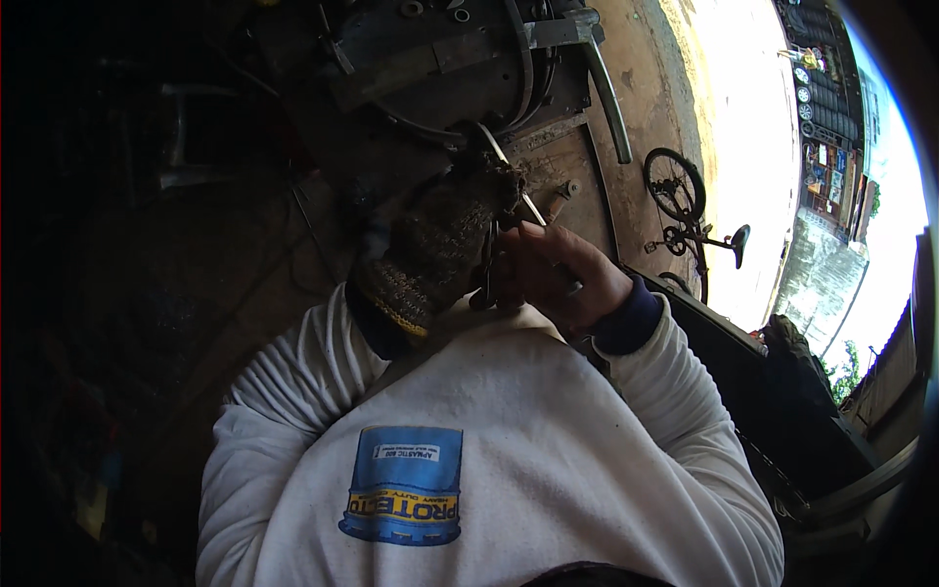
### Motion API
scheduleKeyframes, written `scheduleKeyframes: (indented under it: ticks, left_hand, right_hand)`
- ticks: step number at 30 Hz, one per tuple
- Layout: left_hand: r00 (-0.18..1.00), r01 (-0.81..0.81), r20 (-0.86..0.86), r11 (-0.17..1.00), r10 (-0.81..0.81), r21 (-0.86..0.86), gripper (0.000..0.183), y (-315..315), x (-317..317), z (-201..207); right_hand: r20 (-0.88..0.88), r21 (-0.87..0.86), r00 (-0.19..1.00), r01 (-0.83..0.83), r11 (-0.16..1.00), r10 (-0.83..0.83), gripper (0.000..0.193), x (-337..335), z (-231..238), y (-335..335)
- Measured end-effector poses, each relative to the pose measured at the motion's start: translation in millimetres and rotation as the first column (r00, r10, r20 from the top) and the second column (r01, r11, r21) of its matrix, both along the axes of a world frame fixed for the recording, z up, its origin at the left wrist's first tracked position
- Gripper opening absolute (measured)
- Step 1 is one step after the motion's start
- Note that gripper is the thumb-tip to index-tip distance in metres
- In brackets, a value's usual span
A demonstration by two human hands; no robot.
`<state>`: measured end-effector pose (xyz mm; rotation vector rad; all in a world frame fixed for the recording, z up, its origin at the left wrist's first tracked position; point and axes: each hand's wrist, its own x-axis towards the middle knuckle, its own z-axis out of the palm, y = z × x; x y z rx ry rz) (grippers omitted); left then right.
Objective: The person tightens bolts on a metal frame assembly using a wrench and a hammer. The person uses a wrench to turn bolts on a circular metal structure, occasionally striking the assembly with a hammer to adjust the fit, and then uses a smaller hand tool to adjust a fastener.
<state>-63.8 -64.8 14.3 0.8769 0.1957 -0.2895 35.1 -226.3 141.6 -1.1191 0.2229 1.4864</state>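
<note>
In the head view, a thin metal rod (516, 191) is held at the centre, its long axis running from 11 to 5 o'clock. The gloved left hand (440, 240) is closed around it; the bare right hand (562, 274) pinches its lower end. It is judged stiff, light and slippery, best gripped near the ends.

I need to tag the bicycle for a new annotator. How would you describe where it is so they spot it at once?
Start from the bright sunlit ground at the upper right. On its left edge, right of the bare right hand, lies the bicycle. Its thin spoked wheel and black saddle set it apart from the curved metal bar nearby.
</note>
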Motion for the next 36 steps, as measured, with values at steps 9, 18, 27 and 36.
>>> scheduleKeyframes:
  ticks: [9, 18, 27, 36]
  left_hand:
    - [0.999, 0.027, -0.044, 0.997, -0.03, -0.07, 0.045, 3, -2, -6]
    - [0.979, -0.17, -0.203, 0.46, -0.024, -0.872, 0.055, -2, -5, -22]
    - [0.982, -0.18, -0.189, 0.33, 0.006, -0.927, 0.071, 13, 11, 30]
    - [0.896, -0.301, -0.426, 0.54, -0.122, -0.786, 0.04, 12, 12, 36]
  right_hand:
    - [-0.302, 0.028, 0.953, 0.041, 0.999, -0.031, 0.067, 26, 14, 22]
    - [-0.333, 0.036, 0.941, 0.083, 0.996, -0.066, 0.06, 23, 5, 11]
    - [-0.344, -0.243, 0.912, 0.145, 0.959, -0.225, 0.05, 12, 16, 25]
    - [-0.35, -0.222, 0.931, 0.027, 0.975, -0.105, 0.037, 25, 30, 39]
